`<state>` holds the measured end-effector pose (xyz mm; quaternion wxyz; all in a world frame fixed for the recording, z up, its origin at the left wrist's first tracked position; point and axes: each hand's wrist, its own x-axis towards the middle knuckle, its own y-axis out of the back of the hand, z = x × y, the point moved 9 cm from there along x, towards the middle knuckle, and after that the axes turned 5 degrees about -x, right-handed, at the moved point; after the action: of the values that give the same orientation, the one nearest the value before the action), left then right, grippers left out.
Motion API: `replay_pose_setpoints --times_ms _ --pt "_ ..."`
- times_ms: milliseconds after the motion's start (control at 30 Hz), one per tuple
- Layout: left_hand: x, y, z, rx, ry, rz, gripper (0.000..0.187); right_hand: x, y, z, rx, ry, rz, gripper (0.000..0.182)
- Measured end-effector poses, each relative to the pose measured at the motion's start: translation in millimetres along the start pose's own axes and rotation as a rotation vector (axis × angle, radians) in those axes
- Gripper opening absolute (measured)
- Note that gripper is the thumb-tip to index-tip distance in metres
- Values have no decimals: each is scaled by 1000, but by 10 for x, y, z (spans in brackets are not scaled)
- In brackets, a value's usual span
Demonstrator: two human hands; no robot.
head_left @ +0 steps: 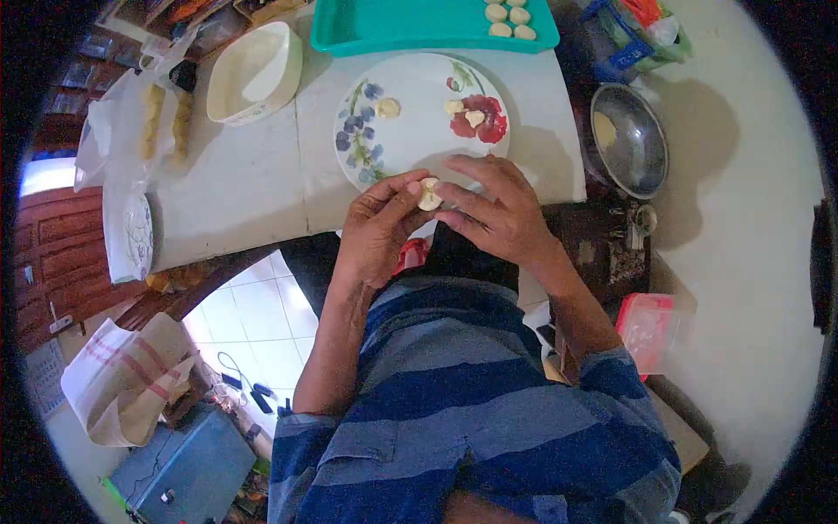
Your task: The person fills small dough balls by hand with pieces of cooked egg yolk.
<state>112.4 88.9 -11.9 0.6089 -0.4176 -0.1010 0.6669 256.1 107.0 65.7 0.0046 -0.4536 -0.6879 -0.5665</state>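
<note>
A small pale piece of dough (429, 194) with a yellowish patch in its middle is pinched between the thumb and fingers of my left hand (377, 225), above the plate's near edge. My right hand (502, 208) is beside it with fingers spread, one fingertip at the dough's right edge; whether it presses is hard to see. Beyond my hands lies a white plate (415, 83) painted with flowers. A flattened dough piece (387, 108) rests on its left part, and two smaller pale lumps (474, 119) sit on the red flower at right.
A teal tray (393, 22) with several dough balls (499, 14) stands behind the plate. On the left are a cream container (288, 70) and long dough rolls (153, 122) on plastic. A metal bowl (642, 140) stands to the right. The table edge (253, 247) runs before me.
</note>
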Motion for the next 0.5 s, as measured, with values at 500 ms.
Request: replay_pose_setpoints --times_ms 500 --pt "-24 8 -2 14 -18 -39 21 64 -72 67 262 -25 -22 49"
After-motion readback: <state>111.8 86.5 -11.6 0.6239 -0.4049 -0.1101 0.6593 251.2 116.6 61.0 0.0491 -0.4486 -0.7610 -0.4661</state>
